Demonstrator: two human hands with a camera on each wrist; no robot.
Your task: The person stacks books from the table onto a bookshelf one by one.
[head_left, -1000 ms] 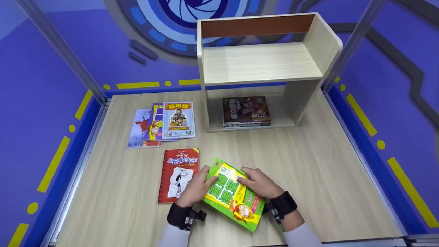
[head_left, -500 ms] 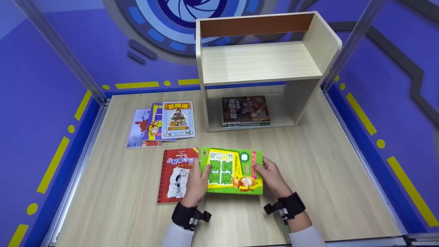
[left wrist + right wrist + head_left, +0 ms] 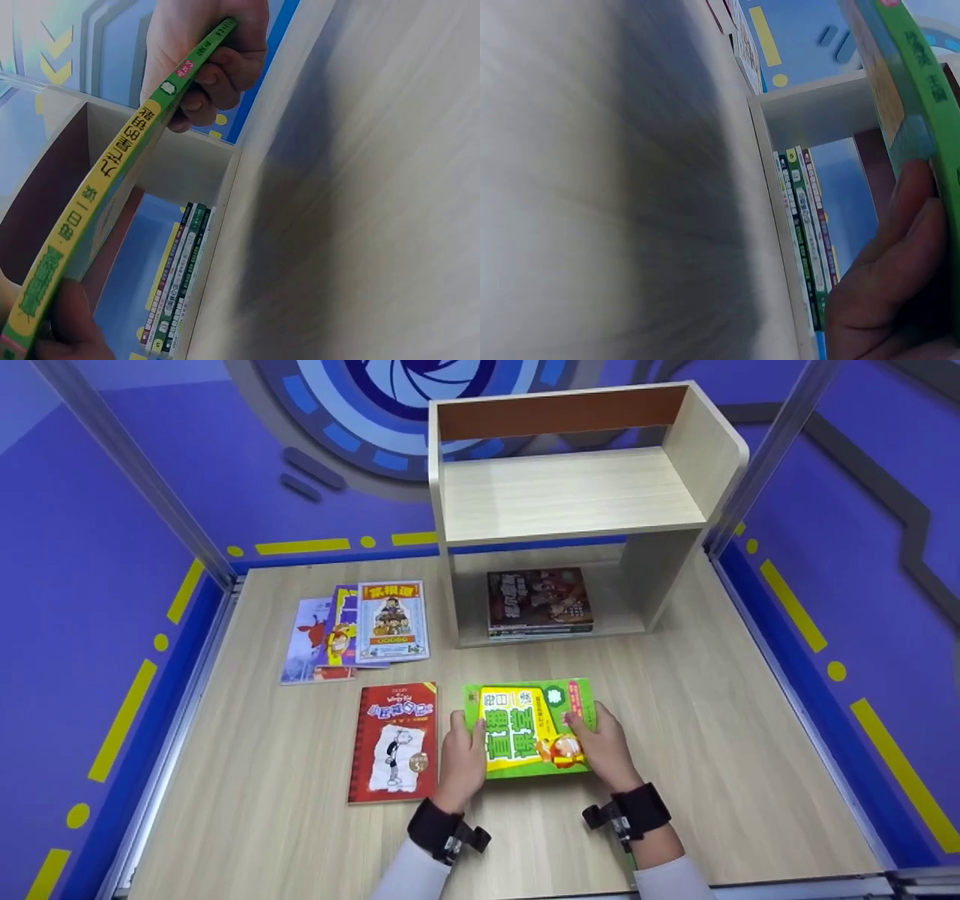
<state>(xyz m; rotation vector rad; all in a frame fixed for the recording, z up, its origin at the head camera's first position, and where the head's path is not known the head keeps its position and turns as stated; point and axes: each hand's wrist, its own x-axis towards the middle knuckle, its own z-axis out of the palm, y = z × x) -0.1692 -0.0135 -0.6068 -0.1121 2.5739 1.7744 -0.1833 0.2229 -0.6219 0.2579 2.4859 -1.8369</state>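
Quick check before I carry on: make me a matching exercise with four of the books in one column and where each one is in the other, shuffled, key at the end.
Column 1
1. green book
2. red book
3. brown-covered book
4. pale-bordered book

Column 2
A. overlapping other books, left of the bookcase
B. on top of the stack on the lower shelf
C. held by the left hand and the right hand
D. flat on the table, left of the left hand

Pairs: 1-C, 2-D, 3-B, 4-A

Purple bkgd walls w/ yellow dashes
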